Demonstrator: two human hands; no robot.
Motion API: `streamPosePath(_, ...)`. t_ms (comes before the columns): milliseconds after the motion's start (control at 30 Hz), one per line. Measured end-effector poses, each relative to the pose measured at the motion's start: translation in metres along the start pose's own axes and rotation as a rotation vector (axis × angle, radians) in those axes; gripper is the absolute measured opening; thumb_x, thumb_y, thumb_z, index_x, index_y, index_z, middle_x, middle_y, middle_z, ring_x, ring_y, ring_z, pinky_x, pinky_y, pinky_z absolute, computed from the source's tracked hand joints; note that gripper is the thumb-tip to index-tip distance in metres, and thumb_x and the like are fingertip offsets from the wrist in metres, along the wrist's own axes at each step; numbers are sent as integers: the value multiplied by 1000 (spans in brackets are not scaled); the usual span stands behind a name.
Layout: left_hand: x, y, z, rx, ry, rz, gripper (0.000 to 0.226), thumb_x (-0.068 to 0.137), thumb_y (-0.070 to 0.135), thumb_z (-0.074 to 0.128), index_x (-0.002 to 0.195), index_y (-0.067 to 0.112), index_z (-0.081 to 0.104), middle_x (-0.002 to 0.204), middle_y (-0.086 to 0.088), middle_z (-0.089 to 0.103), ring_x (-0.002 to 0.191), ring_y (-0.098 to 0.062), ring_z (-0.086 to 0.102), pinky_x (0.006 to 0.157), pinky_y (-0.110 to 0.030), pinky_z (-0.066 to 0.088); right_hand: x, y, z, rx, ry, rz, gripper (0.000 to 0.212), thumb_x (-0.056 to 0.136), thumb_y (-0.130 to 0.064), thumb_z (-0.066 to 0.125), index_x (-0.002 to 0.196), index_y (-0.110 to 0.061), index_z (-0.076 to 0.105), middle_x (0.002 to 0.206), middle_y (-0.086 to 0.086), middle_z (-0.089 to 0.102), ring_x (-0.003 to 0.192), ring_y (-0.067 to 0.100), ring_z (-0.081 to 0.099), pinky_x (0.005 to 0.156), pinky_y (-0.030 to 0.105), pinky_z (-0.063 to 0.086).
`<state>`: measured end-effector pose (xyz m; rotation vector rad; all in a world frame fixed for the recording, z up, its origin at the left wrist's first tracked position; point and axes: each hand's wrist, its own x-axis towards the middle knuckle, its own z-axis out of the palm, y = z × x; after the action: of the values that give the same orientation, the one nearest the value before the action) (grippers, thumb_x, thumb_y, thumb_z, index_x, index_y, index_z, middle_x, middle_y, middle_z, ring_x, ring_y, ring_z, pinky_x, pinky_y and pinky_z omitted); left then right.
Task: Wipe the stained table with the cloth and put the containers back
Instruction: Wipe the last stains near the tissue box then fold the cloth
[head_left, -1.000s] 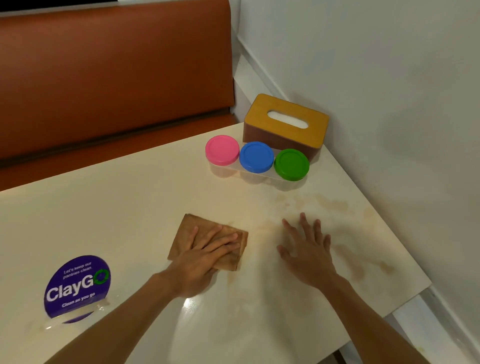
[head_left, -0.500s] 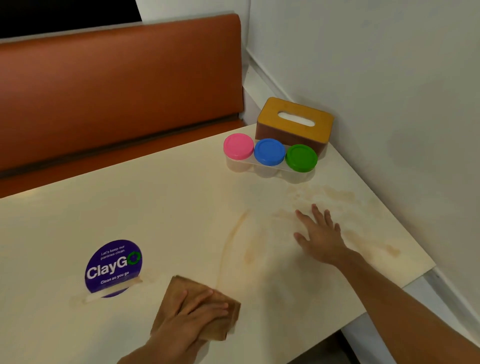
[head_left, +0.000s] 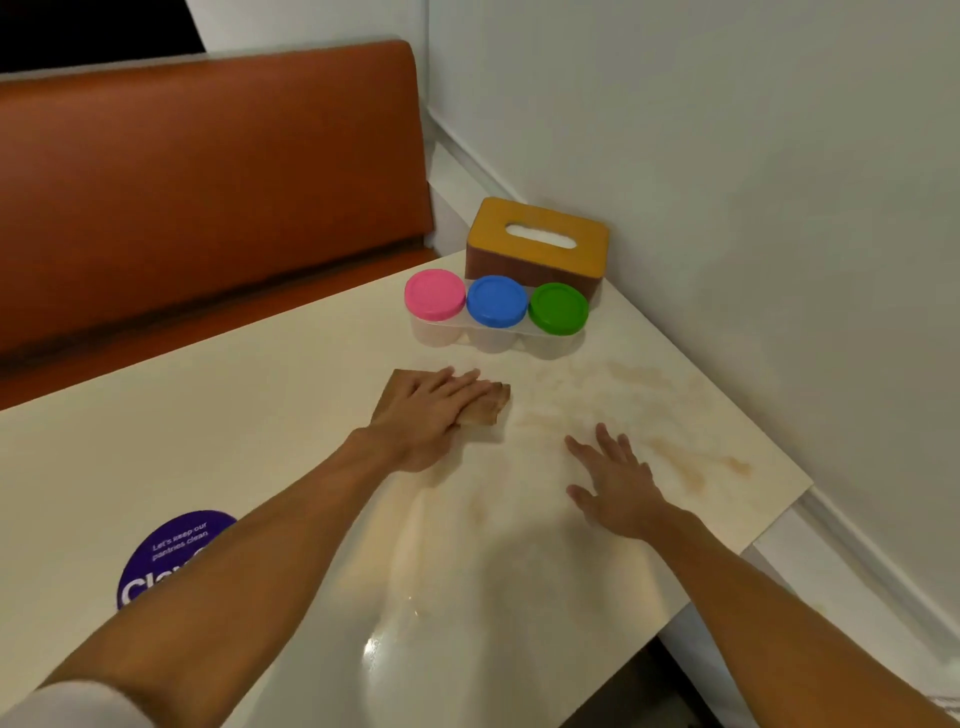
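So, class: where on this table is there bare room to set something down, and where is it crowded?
Bare: the wide stretch between the cloth and the purple sticker. Crowded: the far corner, with tissue box and three jars.

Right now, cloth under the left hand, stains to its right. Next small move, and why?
Probably slide the cloth right, toward the wall, under the flat left hand. The brown stains lie on that side of the table, beyond the cloth's edge, unwiped. The right hand rests flat in the path, so it likely has to lift first.
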<state>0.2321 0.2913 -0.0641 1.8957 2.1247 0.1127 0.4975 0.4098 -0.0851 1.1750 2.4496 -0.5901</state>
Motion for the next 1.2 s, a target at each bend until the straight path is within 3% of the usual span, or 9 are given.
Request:
streamPosePath(67, 1, 2, 25, 42, -177, -20, 62, 101, 34, 32, 153, 30, -3, 162, 5, -4, 149, -24, -2, 118, -54, 3, 0, 2, 0, 7, 2, 6, 66, 97, -44, 45, 152, -39, 8, 161, 2, -16, 148, 29, -13, 116, 55, 7)
streamPosePath(167, -8, 2, 41, 54, -138, -46, 67, 101, 41, 30, 152, 28, -11, 161, 7, -13, 148, -20, -12, 115, -54, -10, 3, 3, -1, 24, 9, 1, 66, 97, -45, 46, 151, -40, 8, 160, 0, -17, 148, 27, -14, 117, 54, 5)
streamPosePath(433, -57, 11, 48, -87, -165, -101, 59, 101, 43, 23, 152, 33, -3, 160, 15, -7, 148, -10, -11, 118, -47, -11, 4, 11, 3, 14, -1, 5, 66, 97, -47, 44, 151, -40, 7, 161, 1, -16, 148, 28, -14, 116, 56, 5)
streamPosePath(533, -93, 26, 55, -93, -163, -168, 78, 78, 58, -2, 152, 35, -4, 159, 18, -10, 147, -9, -14, 115, -44, -14, 3, 9, 3, -5, 13, -10, 65, 97, -48, 41, 151, -40, 6, 161, 3, -16, 147, 31, -13, 116, 57, 5)
streamPosePath(633, -124, 46, 63, -107, -160, -235, 85, 70, 56, -8, 152, 34, -4, 155, 20, -17, 145, -9, -19, 114, -42, -16, 3, 8, 0, -7, 9, -27, 64, 98, -47, 41, 151, -39, 6, 161, 3, -15, 147, 32, -13, 115, 58, 6)
streamPosePath(700, -143, 61, 72, -98, -126, -283, 81, 75, 52, 2, 153, 31, 1, 156, 18, -9, 146, -11, -15, 114, -38, -18, 3, 7, -1, -11, -6, -26, 65, 98, -47, 41, 151, -39, 6, 161, 2, -15, 147, 32, -13, 115, 57, 6)
streamPosePath(800, -173, 89, 92, 8, -89, -329, 72, 78, 41, 34, 148, 24, 31, 153, 7, 34, 141, -18, 22, 110, -42, 6, 2, 7, -3, -48, -19, -29, 66, 98, -47, 40, 152, -38, 3, 161, 4, -16, 147, 33, -12, 115, 58, 9)
streamPosePath(967, -202, 143, 113, -108, -58, -362, 73, 72, 36, 42, 144, 23, 39, 150, 6, 40, 137, -20, 31, 105, -45, 17, 2, 6, -3, -102, -10, -41, 65, 98, -49, 37, 151, -38, 2, 161, 6, -15, 147, 37, -10, 114, 59, 14)
streamPosePath(1200, -205, 225, 137, -162, -97, -483, 76, 67, 45, 49, 138, 20, 44, 146, -1, 48, 133, -27, 35, 107, -50, 11, 3, 7, -2, -145, 5, -59, 65, 98, -50, 35, 151, -37, 1, 161, 7, -14, 147, 39, -7, 114, 60, 17)
